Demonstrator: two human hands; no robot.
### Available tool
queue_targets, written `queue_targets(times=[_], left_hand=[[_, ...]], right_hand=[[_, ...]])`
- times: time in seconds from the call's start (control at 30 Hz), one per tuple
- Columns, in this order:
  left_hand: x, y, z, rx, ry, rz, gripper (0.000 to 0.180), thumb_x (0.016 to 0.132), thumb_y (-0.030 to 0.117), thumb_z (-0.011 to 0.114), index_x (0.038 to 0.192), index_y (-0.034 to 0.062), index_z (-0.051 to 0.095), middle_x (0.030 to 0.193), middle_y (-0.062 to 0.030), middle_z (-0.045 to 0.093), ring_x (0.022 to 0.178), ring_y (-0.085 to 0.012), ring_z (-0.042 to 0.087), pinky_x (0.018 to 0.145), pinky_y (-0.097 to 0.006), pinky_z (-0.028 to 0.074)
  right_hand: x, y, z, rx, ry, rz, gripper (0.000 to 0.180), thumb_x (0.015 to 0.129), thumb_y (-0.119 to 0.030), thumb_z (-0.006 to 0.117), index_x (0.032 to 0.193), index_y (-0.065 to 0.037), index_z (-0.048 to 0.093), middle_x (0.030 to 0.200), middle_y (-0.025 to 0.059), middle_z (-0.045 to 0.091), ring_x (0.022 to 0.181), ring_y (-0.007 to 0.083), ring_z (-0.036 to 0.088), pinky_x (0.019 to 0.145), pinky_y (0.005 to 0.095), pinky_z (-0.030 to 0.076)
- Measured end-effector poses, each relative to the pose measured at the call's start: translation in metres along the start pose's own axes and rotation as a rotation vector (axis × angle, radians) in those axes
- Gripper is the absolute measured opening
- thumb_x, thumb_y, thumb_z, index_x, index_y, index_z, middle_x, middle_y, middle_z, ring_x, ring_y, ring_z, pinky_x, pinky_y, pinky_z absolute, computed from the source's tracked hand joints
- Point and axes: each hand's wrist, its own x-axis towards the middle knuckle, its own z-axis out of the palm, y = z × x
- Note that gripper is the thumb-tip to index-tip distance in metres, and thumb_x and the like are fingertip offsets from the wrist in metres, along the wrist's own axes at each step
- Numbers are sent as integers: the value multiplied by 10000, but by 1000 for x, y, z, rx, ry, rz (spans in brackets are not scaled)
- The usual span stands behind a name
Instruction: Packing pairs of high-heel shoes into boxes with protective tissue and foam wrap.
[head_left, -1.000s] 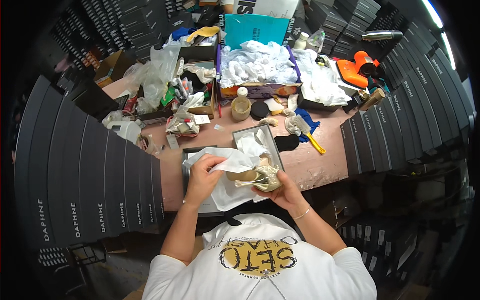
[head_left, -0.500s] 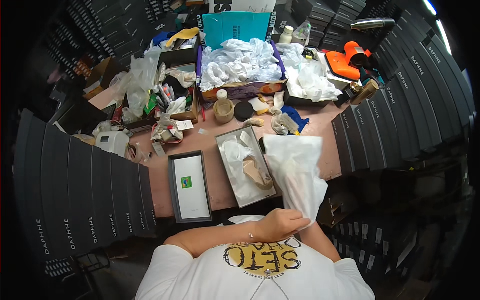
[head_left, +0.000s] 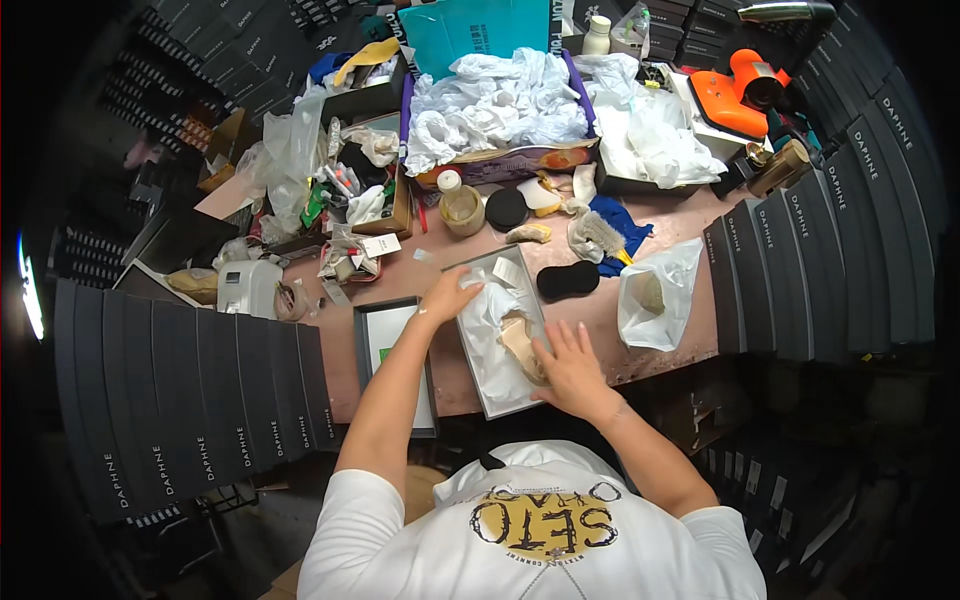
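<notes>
In the middle of the table a grey shoe box (head_left: 487,398) lies open, slightly tilted in its lie. Crumpled white tissue paper (head_left: 488,322) fills its left part, beside a beige shoe (head_left: 517,345). My left hand (head_left: 450,294) rests at the box's upper left rim, fingers apart and reaching over the edge. Spread flat, my right hand (head_left: 573,372) lies over the right rim, its fingertips by the shoe and partly covering it. Right of the box is a white bag (head_left: 668,312) with a shoe partly showing at its mouth. My left forearm partly hides the box lid (head_left: 425,410).
A black oval pad (head_left: 568,280), a brush (head_left: 600,238) and a jar (head_left: 462,210) sit behind the box. Farther back stands a carton (head_left: 490,170) of crumpled paper. Stacked dark shoe boxes (head_left: 190,390) wall the left side; more boxes (head_left: 790,270) wall the right.
The white bag has left my hands and now lies on the table at the right. Both hands have moved forward to the shoe box. The view has shifted a little.
</notes>
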Motion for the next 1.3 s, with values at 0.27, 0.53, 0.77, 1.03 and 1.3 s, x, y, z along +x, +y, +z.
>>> queue_targets(times=[0.27, 0.53, 0.77, 1.03, 1.3], left_hand=[[-79, -7, -62, -1100, -175, -71, 161, 953, 246, 524, 901, 98, 563, 796, -10, 632, 674, -80, 594, 642, -233, 491], [-132, 57, -184, -620, 335, 272, 366, 957, 258, 529, 689, 24, 614, 691, -14, 612, 622, -71, 500, 553, -261, 394], [-125, 85, -183, -55, 425, 586, 120, 755, 52, 687, 760, -20, 591, 740, -62, 552, 627, -144, 506, 528, -276, 399], [-156, 59, -93, -24, 339, 612, 412, 770, 19, 540, 1181, -10, 556, 1122, -222, 549, 980, -366, 570, 846, -380, 464], [-274, 87, -9, -95, 706, 814, 376, 752, -75, 626, 1113, 30, 640, 1073, -139, 639, 815, -225, 651, 667, -297, 520]], right_hand=[[2, 7, 20, 425, -140, 86, 250, 715, -234, 759, 795, -34, 633, 1264, 205, 529, 1213, 363, 467, 1039, 580, 277], [-52, 19, -58, 2141, 429, 337, 387, 837, -220, 678, 1121, 9, 549, 1263, 183, 533, 1104, 335, 575, 943, 512, 486], [-76, -31, -30, 2476, 703, 208, 599, 847, -415, 645, 1268, -16, 494, 1246, 172, 558, 1132, 341, 560, 952, 533, 478], [-120, -57, -21, 2429, 522, -51, 466, 883, -418, 600, 1186, -70, 538, 1275, 173, 528, 1196, 362, 504, 963, 565, 444], [-111, -81, -30, 2179, 230, 177, 178, 904, -195, 591, 927, -23, 550, 998, 132, 618, 930, 224, 619, 850, 407, 516]])
